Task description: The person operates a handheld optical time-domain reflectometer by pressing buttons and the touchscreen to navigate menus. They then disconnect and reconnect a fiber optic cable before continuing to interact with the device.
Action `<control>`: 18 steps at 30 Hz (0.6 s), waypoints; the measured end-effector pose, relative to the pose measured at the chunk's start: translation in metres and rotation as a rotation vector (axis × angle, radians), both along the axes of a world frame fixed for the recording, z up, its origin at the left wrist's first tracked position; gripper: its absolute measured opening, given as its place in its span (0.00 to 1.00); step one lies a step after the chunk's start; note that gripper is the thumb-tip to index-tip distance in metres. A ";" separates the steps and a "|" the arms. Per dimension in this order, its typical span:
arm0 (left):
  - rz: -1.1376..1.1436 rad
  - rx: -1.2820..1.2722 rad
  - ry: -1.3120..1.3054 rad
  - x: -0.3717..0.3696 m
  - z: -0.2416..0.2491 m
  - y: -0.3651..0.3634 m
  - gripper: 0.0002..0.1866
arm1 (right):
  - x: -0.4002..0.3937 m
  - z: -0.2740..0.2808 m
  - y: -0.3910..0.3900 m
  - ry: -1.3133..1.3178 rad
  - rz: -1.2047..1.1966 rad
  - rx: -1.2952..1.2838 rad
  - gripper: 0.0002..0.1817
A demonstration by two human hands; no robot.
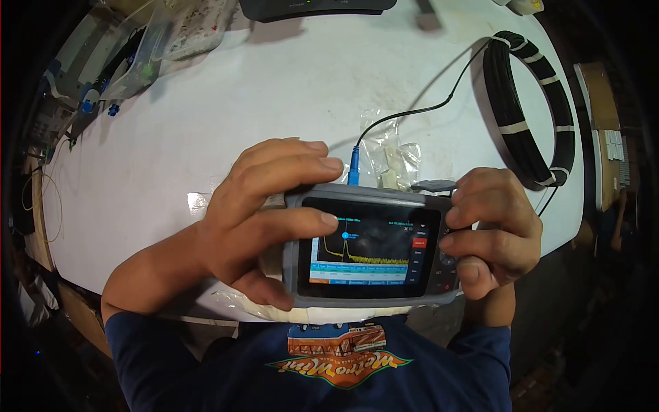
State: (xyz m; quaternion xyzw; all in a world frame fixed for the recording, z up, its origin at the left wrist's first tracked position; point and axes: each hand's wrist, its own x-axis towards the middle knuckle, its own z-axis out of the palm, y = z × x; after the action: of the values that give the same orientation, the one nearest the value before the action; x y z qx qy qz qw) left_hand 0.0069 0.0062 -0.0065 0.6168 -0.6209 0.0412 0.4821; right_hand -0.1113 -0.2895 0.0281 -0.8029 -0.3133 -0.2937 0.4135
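A grey handheld OTDR (364, 240) sits close to my body at the table's near edge, its lit screen showing a yellow trace with a blue marker. My left hand (250, 213) grips its left side: the thumb lies at the lower corner, and the index finger reaches over the screen beside the trace. Around the right end curls my right hand (495, 230), fingers over the button panel and partly hiding it. From the OTDR's top edge rises a blue fibre connector (354, 167), whose thin black cable (419, 110) runs up to a coil of black cable (511, 103).
Clear plastic bags (395, 154) lie just behind the OTDR on the white table (261, 89). At the far left stand clear plastic bins (130, 65) with blue connectors near them. A black device (312, 8) is at the back edge, and cardboard boxes (600, 123) are off to the right.
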 end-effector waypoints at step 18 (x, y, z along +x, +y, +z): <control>-0.021 0.059 -0.021 -0.004 0.005 -0.001 0.42 | 0.001 0.001 0.001 0.057 -0.007 -0.053 0.16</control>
State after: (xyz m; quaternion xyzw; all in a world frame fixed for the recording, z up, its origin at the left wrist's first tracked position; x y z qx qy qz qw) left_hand 0.0025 0.0048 -0.0017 0.6236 -0.6334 0.0245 0.4575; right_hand -0.1104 -0.2888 0.0290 -0.8228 -0.3061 -0.2637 0.3998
